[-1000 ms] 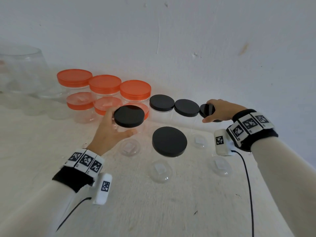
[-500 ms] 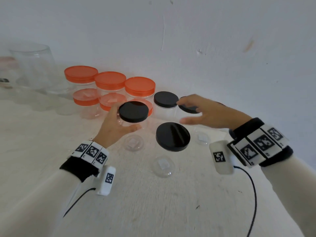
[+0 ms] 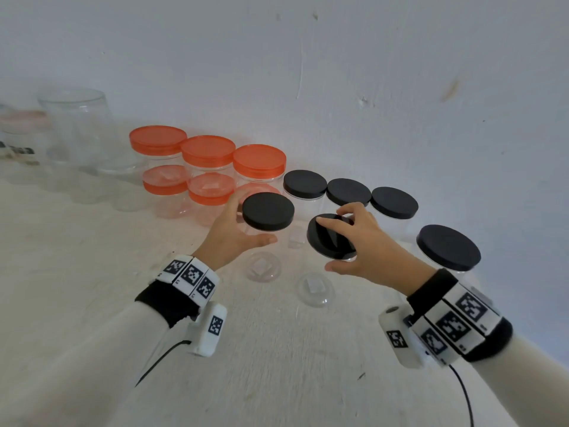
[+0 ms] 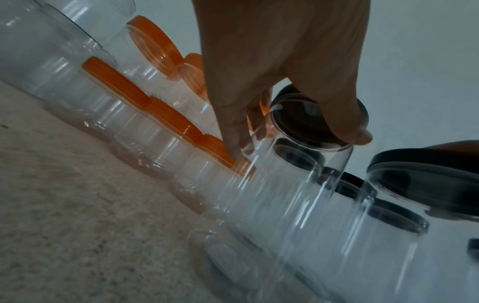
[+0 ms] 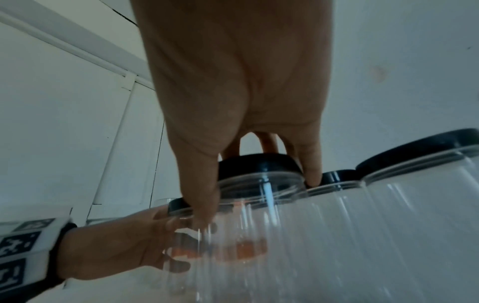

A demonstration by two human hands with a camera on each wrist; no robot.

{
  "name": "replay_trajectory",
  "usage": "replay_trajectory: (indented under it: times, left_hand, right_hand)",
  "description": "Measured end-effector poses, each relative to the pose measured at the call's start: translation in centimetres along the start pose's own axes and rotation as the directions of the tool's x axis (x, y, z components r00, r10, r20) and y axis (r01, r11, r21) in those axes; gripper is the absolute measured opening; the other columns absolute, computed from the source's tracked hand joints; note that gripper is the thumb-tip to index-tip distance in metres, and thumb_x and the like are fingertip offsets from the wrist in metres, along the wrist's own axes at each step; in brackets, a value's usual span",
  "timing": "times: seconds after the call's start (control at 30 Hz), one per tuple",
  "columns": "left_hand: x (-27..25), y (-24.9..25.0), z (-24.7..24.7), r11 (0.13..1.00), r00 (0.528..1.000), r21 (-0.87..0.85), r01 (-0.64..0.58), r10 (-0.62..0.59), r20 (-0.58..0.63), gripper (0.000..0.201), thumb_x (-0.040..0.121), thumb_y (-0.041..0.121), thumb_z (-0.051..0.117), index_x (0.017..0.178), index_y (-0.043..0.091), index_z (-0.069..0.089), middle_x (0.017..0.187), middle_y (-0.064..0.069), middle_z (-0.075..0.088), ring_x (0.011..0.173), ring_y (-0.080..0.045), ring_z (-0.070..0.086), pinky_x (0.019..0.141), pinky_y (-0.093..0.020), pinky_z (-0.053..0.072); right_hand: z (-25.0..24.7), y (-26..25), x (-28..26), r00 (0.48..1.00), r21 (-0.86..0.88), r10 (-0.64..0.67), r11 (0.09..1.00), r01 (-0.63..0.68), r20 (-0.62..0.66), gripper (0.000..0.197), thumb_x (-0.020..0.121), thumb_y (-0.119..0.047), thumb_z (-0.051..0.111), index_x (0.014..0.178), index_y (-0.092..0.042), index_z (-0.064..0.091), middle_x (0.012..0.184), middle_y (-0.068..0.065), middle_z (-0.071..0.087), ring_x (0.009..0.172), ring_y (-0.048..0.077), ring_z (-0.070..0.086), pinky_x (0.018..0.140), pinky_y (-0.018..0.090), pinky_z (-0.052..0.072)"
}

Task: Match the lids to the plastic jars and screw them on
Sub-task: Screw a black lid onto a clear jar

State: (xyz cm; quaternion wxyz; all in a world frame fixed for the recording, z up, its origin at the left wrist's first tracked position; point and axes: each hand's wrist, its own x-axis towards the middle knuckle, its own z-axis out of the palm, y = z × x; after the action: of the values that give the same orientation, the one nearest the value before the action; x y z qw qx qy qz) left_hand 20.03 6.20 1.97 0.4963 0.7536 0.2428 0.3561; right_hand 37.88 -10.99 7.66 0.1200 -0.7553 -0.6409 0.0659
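My left hand (image 3: 243, 229) grips a clear plastic jar (image 4: 298, 180) just under its black lid (image 3: 268, 211), thumb in front and fingers behind. To its right, my right hand (image 3: 354, 241) reaches down from above and holds the black lid (image 3: 323, 241) of a second clear jar (image 5: 259, 225), with the thumb (image 5: 204, 194) and the fingers curled round the lid's rim (image 5: 259, 164). Both jars stand on the white table (image 3: 277, 349). The jar bodies are nearly invisible in the head view.
Three black-lidded jars (image 3: 304, 184) line the wall behind my hands. Another black-lidded jar (image 3: 448, 248) stands at the right. Several orange-lidded jars (image 3: 207, 149) stand at the back left, and large clear lidless jars (image 3: 77, 124) stand far left. The wall is close behind.
My right hand has left the back right jar, swung left and toward me, and taken hold of the front middle jar's lid. The left hand stays on its jar.
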Motion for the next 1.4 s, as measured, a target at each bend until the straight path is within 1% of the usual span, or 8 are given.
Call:
replay_trajectory:
  times: [0.23,0.37,0.53,0.73,1.0,1.17,1.3,1.4]
  left_hand:
    - [0.5,-0.3,2.2,0.993,0.998,-0.098,0.059,-0.057,0.029,0.075,0.065,0.016,0.083,0.121,0.027,0.035,0.117,0.02,0.047,0.108,0.009,0.045,0.083,-0.017,0.041]
    - [0.7,-0.6,3.2,0.994,0.999,-0.103,0.045,-0.046,-0.015,0.074,0.066,0.016,0.083,0.123,0.027,0.037,0.126,0.008,0.043,0.11,0.003,0.044,0.078,-0.018,0.041]
    - [1.0,-0.4,3.4,0.993,0.999,-0.107,0.047,-0.047,0.008,0.073,0.067,0.016,0.082,0.124,0.025,0.038,0.119,0.018,0.044,0.108,0.005,0.044,0.08,-0.018,0.041]
    - [1.2,-0.5,3.7,0.993,0.999,-0.108,0.045,-0.043,0.018,0.072,0.068,0.015,0.081,0.124,0.027,0.037,0.118,0.022,0.043,0.109,0.006,0.043,0.083,-0.019,0.04]
    - [1.6,-1.0,3.8,0.993,0.998,-0.111,0.043,-0.038,0.053,0.074,0.07,0.016,0.08,0.128,0.025,0.036,0.12,0.021,0.042,0.111,0.006,0.042,0.094,-0.03,0.04]
    - [1.9,-1.7,3.5,0.992,0.993,-0.111,0.053,-0.04,0.115,0.089,0.057,0.048,0.079,0.133,0.031,0.035,0.137,0.009,0.042,0.122,-0.003,0.044,0.091,-0.023,0.039]
    - [1.7,-1.3,3.5,0.997,0.994,-0.063,0.041,-0.035,0.103,0.092,0.06,0.05,0.081,0.134,0.033,0.031,0.139,0.01,0.04,0.123,-0.006,0.042,0.097,-0.029,0.039]
    - [1.3,-1.2,3.5,0.998,0.998,0.037,-0.042,0.04,0.048,0.089,0.066,0.045,0.079,0.137,0.028,0.026,0.135,0.014,0.035,0.124,-0.006,0.036,0.103,-0.031,0.033]
  right_hand:
    - [0.6,0.9,-0.7,0.99,-0.168,0.027,0.985,-0.051,-0.137,0.067,0.086,-0.032,0.064,0.145,-0.024,0.032,0.146,0.004,0.029,0.134,0.022,0.025,0.099,0.033,0.036]
    - [1.5,1.7,-0.7,0.962,-0.194,-0.061,0.981,0.008,-0.267,0.061,0.074,-0.013,0.077,0.131,-0.008,0.054,0.131,0.017,0.052,0.122,0.037,0.047,0.088,0.046,0.048]
    - [2.2,2.4,-0.5,0.933,-0.203,-0.116,0.978,0.048,-0.342,0.059,0.067,-0.01,0.082,0.122,-0.005,0.06,0.122,0.018,0.059,0.11,0.038,0.057,0.079,0.045,0.052]
    - [2.8,2.6,-0.1,0.927,-0.185,-0.104,0.982,0.038,-0.361,0.057,0.071,-0.011,0.08,0.124,-0.005,0.059,0.125,0.018,0.057,0.114,0.039,0.054,0.084,0.047,0.05]
    - [3.0,2.7,0.1,0.923,-0.177,-0.089,0.984,0.022,-0.375,0.057,0.072,-0.013,0.079,0.125,-0.004,0.058,0.126,0.018,0.057,0.117,0.039,0.053,0.09,0.048,0.047]
    - [3.0,2.7,0.2,0.927,-0.182,-0.078,0.983,0.01,-0.367,0.057,0.077,-0.015,0.075,0.129,-0.005,0.054,0.131,0.017,0.053,0.123,0.038,0.048,0.099,0.05,0.042]
    - [2.8,2.6,-0.5,0.945,-0.16,-0.033,0.987,-0.021,-0.326,0.063,0.086,-0.034,0.064,0.14,-0.01,0.041,0.145,0.01,0.04,0.137,0.03,0.032,0.112,0.051,0.025]
    - [2.3,2.9,-1.8,0.885,-0.106,0.033,0.99,-0.092,-0.465,0.061,0.087,-0.047,0.048,0.136,-0.01,0.045,0.145,0.011,0.039,0.137,0.031,0.031,0.112,0.054,0.023]
